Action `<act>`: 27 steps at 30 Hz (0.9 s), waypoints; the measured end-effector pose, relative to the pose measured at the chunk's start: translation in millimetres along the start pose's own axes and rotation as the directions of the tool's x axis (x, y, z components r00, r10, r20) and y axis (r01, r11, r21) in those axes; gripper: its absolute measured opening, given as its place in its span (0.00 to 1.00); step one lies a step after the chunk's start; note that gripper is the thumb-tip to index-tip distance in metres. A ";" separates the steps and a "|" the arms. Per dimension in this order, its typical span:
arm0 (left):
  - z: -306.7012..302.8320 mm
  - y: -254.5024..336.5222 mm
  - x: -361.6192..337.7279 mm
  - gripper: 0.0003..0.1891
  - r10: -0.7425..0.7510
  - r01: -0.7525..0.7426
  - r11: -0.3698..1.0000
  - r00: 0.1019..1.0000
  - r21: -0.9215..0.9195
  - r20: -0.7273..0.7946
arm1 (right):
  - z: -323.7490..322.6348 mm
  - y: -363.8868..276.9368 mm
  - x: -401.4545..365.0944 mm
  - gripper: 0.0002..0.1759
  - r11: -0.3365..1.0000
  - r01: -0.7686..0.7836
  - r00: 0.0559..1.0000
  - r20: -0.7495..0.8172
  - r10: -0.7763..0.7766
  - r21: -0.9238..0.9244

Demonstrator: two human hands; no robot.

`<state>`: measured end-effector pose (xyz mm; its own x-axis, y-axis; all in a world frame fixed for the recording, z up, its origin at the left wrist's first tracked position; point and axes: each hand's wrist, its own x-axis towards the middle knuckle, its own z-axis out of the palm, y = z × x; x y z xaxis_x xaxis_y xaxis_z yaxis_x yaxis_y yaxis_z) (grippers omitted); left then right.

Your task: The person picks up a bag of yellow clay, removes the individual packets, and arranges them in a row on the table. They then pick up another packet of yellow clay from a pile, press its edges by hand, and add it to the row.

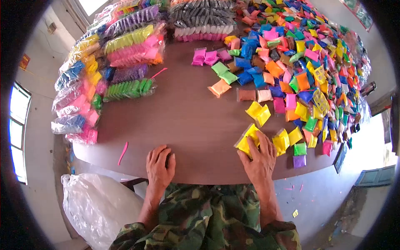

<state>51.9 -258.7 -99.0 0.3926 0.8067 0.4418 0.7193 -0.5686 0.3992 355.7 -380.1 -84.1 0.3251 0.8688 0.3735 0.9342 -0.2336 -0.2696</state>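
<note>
Nearest of all, below the table's (187, 137) near edge, is the camouflage jacket (200, 216) of the person sitting there. A big white plastic bag (96, 204) slumps on the floor off to their left.

The left hand (160, 164) lies palm down right at the near edge, its fingers loosely curled together on the brown top. I can see nothing held in it. Just to its left, a thin pink strip (123, 153) lies on the wood near the near-left edge.

The right hand (260, 158) sits further along the near edge, towards the right. Its fingers are spread over a yellow packet (246, 139) and the thumb is tucked at the packet's near corner, so the hand has hold of it against the table top.

Just beside that hand, on its right, more yellow packets (282, 141) lie loose, with a green packet (300, 148) and a purple packet (298, 161) close to the near-right edge.

Further in, towards the middle, an orange packet (218, 88) sits a little apart from the rest.

Beyond it, a heap of loose packets (308, 62) in many colours covers the whole right side up to the far edge.

Along the left edge, clear-wrapped bundles are stacked, among them a green bundle (127, 89) and a pink and yellow bundle (133, 46). A black and white bundle (204, 18) lies at the far edge.
</note>
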 end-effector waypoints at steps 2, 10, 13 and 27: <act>0.6 0.3 0.0 0.10 -0.004 0.004 1.000 1.000 -0.019 -0.006 | 1.1 1.1 -4.3 0.31 1.000 0.014 1.000 -0.018 -0.014 -0.002; 0.1 -2.7 -0.6 0.11 0.001 -0.001 1.000 1.000 0.001 0.004 | 13.2 -44.6 -30.7 0.31 0.989 0.031 1.000 -0.006 -0.030 0.145; -3.0 0.2 -0.2 0.12 -0.012 0.011 1.000 0.998 0.020 0.056 | 12.4 -52.4 -28.8 0.29 0.982 0.028 1.000 -0.014 -0.026 0.188; 41.2 102.2 -4.9 0.27 0.378 -0.276 0.901 0.879 -0.336 0.291 | 8.7 -36.6 -44.4 0.18 0.940 0.097 0.993 -0.100 -0.068 0.327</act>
<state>147.1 -314.1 -93.4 0.7834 0.5412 0.3056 0.3471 -0.7888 0.5072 305.8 -406.3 -98.6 0.2737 0.8349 0.4775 0.8618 0.0076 -0.5071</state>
